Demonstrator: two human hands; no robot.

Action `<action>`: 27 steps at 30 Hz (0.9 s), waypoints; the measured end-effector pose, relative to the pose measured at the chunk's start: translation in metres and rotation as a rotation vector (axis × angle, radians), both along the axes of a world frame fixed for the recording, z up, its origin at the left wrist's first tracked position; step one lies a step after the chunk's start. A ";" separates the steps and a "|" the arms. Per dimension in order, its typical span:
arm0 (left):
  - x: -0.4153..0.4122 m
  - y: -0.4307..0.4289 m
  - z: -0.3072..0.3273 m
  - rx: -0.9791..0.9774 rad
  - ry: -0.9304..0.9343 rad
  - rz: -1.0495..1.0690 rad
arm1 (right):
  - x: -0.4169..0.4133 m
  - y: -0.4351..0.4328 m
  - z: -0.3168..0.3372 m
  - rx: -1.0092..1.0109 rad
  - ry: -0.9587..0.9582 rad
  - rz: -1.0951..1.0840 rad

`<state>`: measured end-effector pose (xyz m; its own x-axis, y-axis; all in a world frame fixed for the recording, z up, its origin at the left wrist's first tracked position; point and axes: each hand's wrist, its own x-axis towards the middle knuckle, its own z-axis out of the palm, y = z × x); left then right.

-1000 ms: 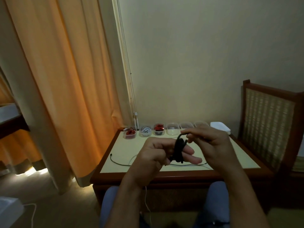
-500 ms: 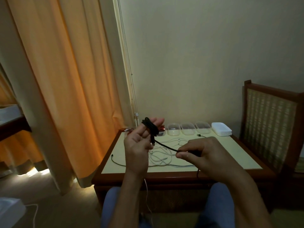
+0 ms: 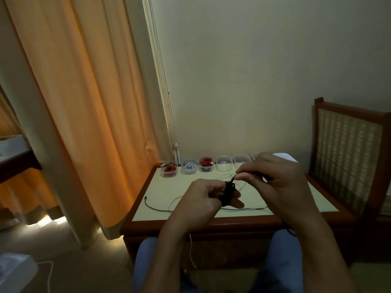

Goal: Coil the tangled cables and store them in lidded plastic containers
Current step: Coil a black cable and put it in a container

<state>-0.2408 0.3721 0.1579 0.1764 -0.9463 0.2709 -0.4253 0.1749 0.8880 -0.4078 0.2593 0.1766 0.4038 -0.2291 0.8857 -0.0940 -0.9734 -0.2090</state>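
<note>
The black cable (image 3: 228, 193) is a thin, matte cord, wound into a tight bundle of several loops. The bundle sits in the air above the near half of the bench (image 3: 165, 187), wrapped round the fingers of the left hand (image 3: 201, 199). Two fingertips (image 3: 237, 203) poke out past the loops toward the right side of the bench. The hand's other fingers are curled in, so it grips the bundle. The bundle is narrow and long. Its long axis runs from the near edge of the bench toward the far edge, leaning a little to the right at its far end.

From that far end one loose strand rises toward the right. There the right hand (image 3: 277, 178) pinches it between thumb and forefinger, with the rest of its fingers bent. This hand is above the middle of the bench, just beside the left one.

On the bench top under the hands lie loose white cables (image 3: 247, 208). A dark cord (image 3: 157, 207) trails toward the left edge. Along the far edge stands a row of clear containers (image 3: 224, 164). The three at the left hold coiled red and white cables. A stack of white lids (image 3: 284, 156) sits at the far right corner.
</note>
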 end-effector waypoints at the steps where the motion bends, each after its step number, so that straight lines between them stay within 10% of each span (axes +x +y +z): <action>1: -0.001 0.004 0.003 -0.007 0.034 -0.059 | 0.001 -0.002 -0.001 0.013 -0.043 0.012; 8: 0.007 0.009 0.006 -0.170 0.360 -0.415 | 0.024 -0.018 -0.029 0.463 -0.096 0.295; 15: 0.005 0.007 0.009 -0.533 1.071 -0.396 | 0.034 -0.011 -0.039 0.590 0.219 0.340; 27: 0.000 0.000 0.004 -0.549 0.351 0.092 | 0.017 0.004 -0.016 0.297 0.342 0.168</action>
<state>-0.2413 0.3723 0.1615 0.4162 -0.6633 0.6220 -0.1618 0.6191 0.7685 -0.3912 0.2635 0.1602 0.7132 -0.3589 0.6021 -0.0524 -0.8839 -0.4648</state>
